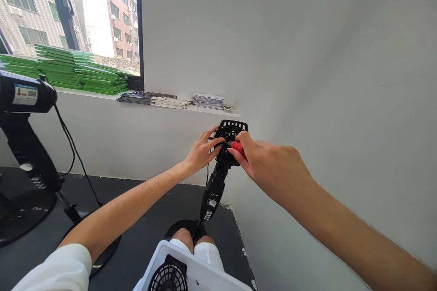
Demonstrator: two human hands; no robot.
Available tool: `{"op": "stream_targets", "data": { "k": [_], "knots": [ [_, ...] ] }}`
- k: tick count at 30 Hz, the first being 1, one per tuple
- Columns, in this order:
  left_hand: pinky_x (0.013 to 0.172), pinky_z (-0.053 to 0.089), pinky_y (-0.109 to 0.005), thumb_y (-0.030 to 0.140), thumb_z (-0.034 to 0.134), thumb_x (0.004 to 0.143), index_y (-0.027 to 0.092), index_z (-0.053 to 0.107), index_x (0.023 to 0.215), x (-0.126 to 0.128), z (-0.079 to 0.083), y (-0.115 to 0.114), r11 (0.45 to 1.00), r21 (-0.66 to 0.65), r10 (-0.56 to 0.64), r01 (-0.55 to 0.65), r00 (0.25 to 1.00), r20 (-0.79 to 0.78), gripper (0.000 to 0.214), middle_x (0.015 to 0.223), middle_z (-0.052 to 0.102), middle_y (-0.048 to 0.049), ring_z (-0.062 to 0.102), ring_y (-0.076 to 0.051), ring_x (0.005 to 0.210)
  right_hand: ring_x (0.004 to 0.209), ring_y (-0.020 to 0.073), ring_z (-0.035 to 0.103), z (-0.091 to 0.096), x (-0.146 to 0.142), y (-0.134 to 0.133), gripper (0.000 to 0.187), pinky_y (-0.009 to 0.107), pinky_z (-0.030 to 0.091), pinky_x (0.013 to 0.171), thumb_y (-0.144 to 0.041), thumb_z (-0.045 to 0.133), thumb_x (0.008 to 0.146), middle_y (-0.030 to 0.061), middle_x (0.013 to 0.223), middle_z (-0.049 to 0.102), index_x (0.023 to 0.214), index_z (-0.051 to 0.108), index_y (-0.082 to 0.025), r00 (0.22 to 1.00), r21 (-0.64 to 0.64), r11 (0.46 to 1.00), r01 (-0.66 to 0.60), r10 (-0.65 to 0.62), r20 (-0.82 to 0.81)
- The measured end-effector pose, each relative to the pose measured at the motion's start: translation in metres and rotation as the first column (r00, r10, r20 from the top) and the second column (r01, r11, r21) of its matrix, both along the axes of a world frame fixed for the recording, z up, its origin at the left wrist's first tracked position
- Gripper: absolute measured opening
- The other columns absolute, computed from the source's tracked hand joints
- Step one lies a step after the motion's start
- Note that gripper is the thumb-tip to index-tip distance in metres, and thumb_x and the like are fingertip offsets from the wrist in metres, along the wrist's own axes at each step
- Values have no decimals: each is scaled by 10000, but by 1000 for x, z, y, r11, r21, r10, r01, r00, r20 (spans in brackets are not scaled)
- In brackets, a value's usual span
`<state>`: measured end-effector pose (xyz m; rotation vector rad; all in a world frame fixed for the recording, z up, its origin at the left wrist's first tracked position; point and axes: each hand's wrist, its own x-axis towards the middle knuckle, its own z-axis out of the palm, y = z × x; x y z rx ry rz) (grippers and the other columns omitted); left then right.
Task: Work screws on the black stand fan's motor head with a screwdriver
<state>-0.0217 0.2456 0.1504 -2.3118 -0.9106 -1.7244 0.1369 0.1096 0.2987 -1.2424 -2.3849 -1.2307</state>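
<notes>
A black fan head with slotted vents tops a black stand column in front of me. My right hand is closed around the red handle of a screwdriver, whose tip points left into the middle of the fan head. On the left side of the housing, my left hand grips it, with thumb and forefinger close to the screwdriver's tip. What lies between those fingertips is too small to make out. Across my lap is a white tray bearing a round black grille and a small dark piece.
Another black fan stand with hanging cables stands at the left. Green folders are stacked on the windowsill, and paper piles lie along the ledge. A grey wall rises close on my right.
</notes>
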Motion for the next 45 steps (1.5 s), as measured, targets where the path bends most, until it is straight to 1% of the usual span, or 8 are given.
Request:
{"op": "stream_targets", "data": {
  "k": [6, 12, 15, 24, 30, 36, 39, 45],
  "knots": [
    [1015, 596, -433, 229, 512, 1018, 228, 643, 1219, -1, -1, 1, 1000, 5, 19, -19, 1000, 3, 240, 1550, 467, -135, 541, -272, 1371, 518, 113, 482, -2, 10, 4, 209, 236, 175, 465, -231, 359, 1043, 4, 686, 601, 968, 548, -183, 979, -38, 979, -199, 201, 46],
    [1030, 594, -456, 240, 521, 1019, 248, 650, 1224, 1, -1, -1, 1000, 13, 16, -16, 1000, -8, 243, 1554, 472, -113, 565, -262, 1338, 347, 134, 358, 2, 2, 1, 407, 254, 99, 467, -431, 264, 1072, -40, 433, 439, 1026, 571, -168, 996, 40, 996, 85, -85, 14],
    [1017, 601, -451, 242, 533, 1015, 246, 642, 1250, -1, -3, 0, 1000, 24, -1, 2, 1000, -14, 259, 1556, 469, -120, 572, -259, 1324, 334, 141, 378, 1, 0, 0, 430, 251, 97, 478, -435, 241, 1073, -38, 397, 423, 1027, 574, -166, 992, 33, 991, 127, -128, 18],
    [1032, 590, -446, 252, 538, 1016, 259, 627, 1287, -5, -6, 0, 1000, -10, -23, 23, 1000, -10, 285, 1558, 464, -123, 590, -252, 1301, 434, 115, 402, -2, 15, 3, 285, 242, 157, 454, -306, 306, 1066, -18, 622, 587, 1005, 557, -188, 996, -84, 992, -93, 91, -19],
    [1067, 565, -448, 264, 544, 1017, 264, 590, 1323, -5, -5, -3, 999, -47, -13, 13, 1000, -2, 310, 1550, 473, -123, 587, -257, 1314, 590, 116, 514, 0, 22, 4, 248, 222, 246, 486, -171, 344, 1022, 30, 802, 644, 1046, 590, -187, 981, -191, 963, -192, 192, -15],
    [1095, 540, -447, 261, 533, 1022, 242, 597, 1304, -5, -4, -5, 999, -48, -12, 11, 1000, -21, 290, 1549, 472, -126, 532, -263, 1384, 428, 140, 508, 1, 22, 8, 427, 246, 193, 446, -482, 272, 1073, 3, 596, 639, 1050, 571, -179, 994, -156, 988, 11, -28, -104],
    [1066, 559, -432, 251, 547, 1015, 231, 610, 1286, -4, -5, -4, 1000, -25, -9, 9, 1000, -6, 279, 1540, 485, -128, 548, -259, 1363, 398, 151, 514, 0, 22, 9, 441, 253, 189, 437, -505, 273, 1069, -4, 549, 628, 1060, 561, -172, 990, -139, 989, 58, -75, -117],
    [1008, 588, -400, 286, 530, 1029, 238, 613, 1303, -5, -8, -2, 1000, 6, 4, -4, 1000, -10, 290, 1544, 481, -131, 601, -232, 1291, 387, 104, 503, -4, 29, 10, 322, 233, 209, 413, -441, 360, 1073, -44, 596, 668, 1006, 558, -197, 973, -20, 988, -151, 145, -180]
  ]
}}
